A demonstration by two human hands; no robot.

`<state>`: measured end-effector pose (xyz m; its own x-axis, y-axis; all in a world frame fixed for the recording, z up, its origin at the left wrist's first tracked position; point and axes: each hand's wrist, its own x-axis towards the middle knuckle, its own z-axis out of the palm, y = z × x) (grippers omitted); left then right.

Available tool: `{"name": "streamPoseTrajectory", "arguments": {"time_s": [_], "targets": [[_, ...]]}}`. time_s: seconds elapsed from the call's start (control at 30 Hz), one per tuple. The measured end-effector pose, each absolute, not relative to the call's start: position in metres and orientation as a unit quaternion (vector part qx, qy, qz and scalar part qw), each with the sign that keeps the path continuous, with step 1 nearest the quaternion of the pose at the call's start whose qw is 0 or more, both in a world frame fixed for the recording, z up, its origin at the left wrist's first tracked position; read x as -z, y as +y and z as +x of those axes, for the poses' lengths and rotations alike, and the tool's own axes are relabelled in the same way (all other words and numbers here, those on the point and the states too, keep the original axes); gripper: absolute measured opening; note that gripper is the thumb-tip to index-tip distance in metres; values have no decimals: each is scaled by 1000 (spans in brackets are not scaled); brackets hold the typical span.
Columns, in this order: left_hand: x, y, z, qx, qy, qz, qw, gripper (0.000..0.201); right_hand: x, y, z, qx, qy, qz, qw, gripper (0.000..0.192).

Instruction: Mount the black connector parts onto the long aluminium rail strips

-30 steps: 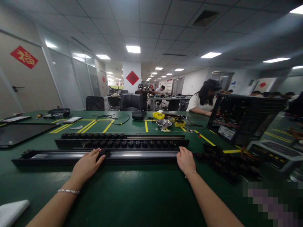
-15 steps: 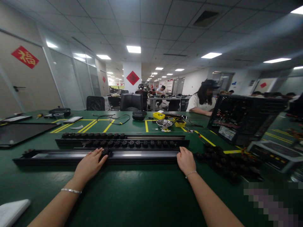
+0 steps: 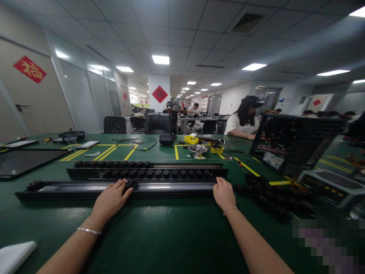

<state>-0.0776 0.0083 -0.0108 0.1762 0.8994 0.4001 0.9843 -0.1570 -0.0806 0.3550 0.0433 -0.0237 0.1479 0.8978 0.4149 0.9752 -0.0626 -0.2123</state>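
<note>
Left hand (image 3: pixel 111 196), grasping the block (image 3: pixel 129 183), just slid it slightly right along the rail (image 3: pixel 171 187) to left of frame centre, leaving less rail before the right hand (image 3: pixel 224 193), which clasps the rail's right end.

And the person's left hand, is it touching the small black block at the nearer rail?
Touching. In the head view, the left hand has the small black block between thumb and fingers, with no gap visible.
</note>
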Motion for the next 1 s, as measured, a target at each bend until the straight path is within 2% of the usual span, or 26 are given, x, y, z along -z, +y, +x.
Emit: {"name": "streamPoseTrajectory", "arguments": {"time_s": [0.3, 0.57, 1.0], "targets": [[11, 8, -69, 142, -631, -746, 161, 56, 24, 44, 355, 86, -645, -727, 221, 50], [10, 10, -62, 85, -631, -753, 169, 58, 24, 44, 355, 98, -649, -719, 228, 49], [13, 10, -56, 150, -636, -744, 141, 58, 24, 44, 354, 98, -644, -723, 228, 48]]}}
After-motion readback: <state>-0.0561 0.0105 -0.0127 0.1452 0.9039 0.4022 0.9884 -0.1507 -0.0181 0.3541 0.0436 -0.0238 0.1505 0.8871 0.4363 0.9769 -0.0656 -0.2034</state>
